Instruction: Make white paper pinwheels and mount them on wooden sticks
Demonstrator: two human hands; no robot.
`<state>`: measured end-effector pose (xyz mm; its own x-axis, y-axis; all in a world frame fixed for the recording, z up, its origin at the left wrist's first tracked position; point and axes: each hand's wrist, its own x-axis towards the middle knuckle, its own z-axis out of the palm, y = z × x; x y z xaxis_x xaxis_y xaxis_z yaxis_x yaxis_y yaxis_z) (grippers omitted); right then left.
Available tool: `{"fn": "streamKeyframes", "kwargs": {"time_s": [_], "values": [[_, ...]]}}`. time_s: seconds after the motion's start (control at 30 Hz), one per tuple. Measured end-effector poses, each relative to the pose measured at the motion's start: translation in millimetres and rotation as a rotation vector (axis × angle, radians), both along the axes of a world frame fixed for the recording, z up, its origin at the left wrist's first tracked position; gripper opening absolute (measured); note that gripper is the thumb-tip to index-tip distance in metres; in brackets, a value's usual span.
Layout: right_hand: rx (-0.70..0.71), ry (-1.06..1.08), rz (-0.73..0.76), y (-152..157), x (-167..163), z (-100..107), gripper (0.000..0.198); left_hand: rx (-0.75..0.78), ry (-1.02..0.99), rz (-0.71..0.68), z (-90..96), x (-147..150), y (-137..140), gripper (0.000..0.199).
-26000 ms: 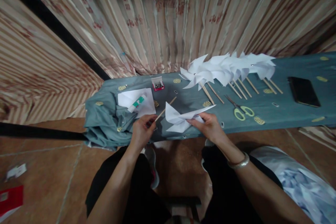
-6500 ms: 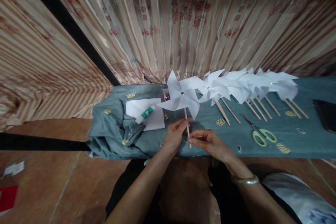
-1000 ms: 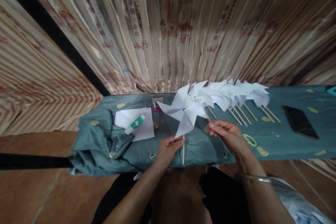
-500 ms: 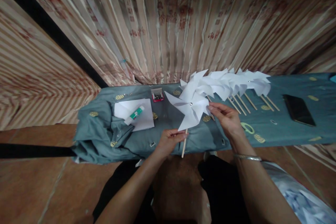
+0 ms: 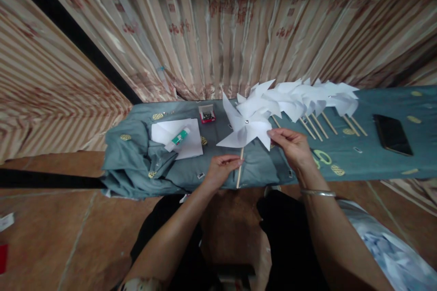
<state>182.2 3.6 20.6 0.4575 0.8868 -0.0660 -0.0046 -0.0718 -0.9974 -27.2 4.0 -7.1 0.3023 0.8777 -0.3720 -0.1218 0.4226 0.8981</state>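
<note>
A white paper pinwheel (image 5: 244,129) with a metal pin at its centre is held up over the front half of the table. My left hand (image 5: 221,168) is closed around its thin wooden stick (image 5: 239,173), below the blades. At the blades' right edge, my right hand (image 5: 290,145) pinches a paper tip between thumb and fingers. Behind and to the right lies an overlapping row of finished-looking white pinwheels (image 5: 300,100), their sticks pointing toward me.
On the green cloth-covered table (image 5: 362,163) lie white paper sheets (image 5: 191,145), a glue stick (image 5: 179,138), a small red box of pins (image 5: 207,114), light-green-handled scissors (image 5: 322,157) and a black phone (image 5: 392,134). A pleated curtain (image 5: 232,45) hangs behind. A plastic bag (image 5: 385,245) sits at lower right.
The pinwheel's blades have turned to another angle on the stick. Both hands keep hold of it. The whole view has shifted slightly.
</note>
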Motion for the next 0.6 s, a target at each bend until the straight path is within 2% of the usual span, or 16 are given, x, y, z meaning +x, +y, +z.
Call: {"fn": "streamKeyframes", "kwargs": {"time_s": [0.3, 0.6], "values": [[-0.034, 0.088, 0.048, -1, -7, 2, 0.031, 0.012, -0.006, 0.022, -2.5, 1, 2, 0.032], [-0.047, 0.045, 0.136, -5, -17, 5, 0.034, 0.025, -0.008, 0.029, -4.0, 2, 3, 0.033]]}}
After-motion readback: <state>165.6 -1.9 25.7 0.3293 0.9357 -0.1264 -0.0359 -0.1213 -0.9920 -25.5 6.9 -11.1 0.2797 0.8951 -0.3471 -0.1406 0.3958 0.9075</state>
